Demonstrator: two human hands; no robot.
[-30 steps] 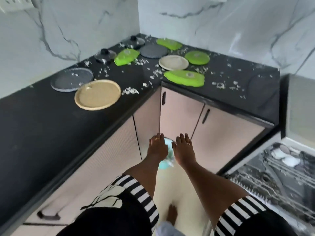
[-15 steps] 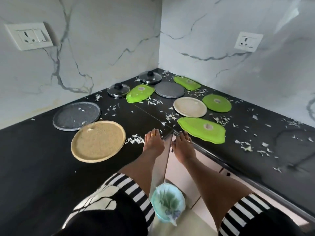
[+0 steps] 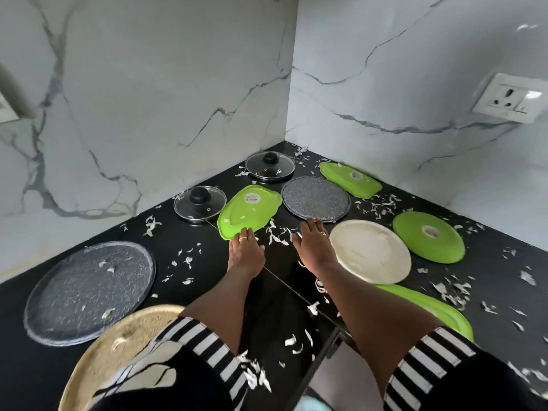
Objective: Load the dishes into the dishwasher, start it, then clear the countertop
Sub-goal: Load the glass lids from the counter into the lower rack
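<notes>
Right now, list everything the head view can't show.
Head view:
- Tan plate: blurred, part behind the left sleeve, cut by the bottom edge.
- Front tray: mostly behind the right arm.
- Left hand: touching the green tray or just above it, unclear.
- That tray's label: too small to read.
- Dishwasher: outside the frame.

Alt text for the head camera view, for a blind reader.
Left hand and right hand reach across a black corner countertop to a green tray and a speckled grey plate. Glass lids and white scraps lie around.
</notes>
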